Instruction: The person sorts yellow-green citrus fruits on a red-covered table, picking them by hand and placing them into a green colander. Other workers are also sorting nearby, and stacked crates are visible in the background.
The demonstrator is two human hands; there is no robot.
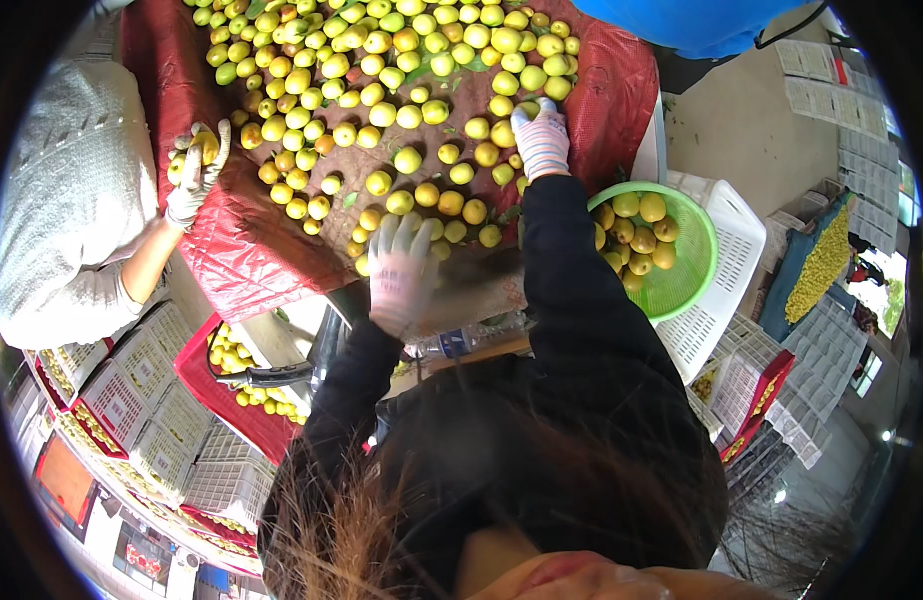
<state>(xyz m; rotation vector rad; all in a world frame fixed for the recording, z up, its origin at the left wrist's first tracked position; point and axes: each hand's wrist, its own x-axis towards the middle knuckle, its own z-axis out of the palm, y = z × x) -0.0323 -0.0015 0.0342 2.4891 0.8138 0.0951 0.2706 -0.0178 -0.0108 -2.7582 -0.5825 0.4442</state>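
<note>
Many yellow-green round fruits, some with brown patches, lie spread over a brown cloth (pixel 416 131) with red padded sides. My left hand (pixel 398 274), in a white and pink knit glove, reaches over the near edge of the cloth, fingers spread beside several fruits; its edges are slightly blurred, and whether it touches one I cannot tell. My right hand (pixel 541 139), in a striped knit glove, is at the right side of the cloth with its fingers around a greenish fruit (pixel 530 110). Right of my right forearm, a green plastic basket (pixel 698 259) holds several browner fruits.
A co-worker's gloved hand (pixel 198 172) holds fruit at the left red side (pixel 236 232). Someone in blue (pixel 686 22) is at the top right. A white plastic crate (pixel 720 277) supports the green basket. Stacked crates (pixel 161 405) stand lower left, near a red-lined container (pixel 206 367) of fruit.
</note>
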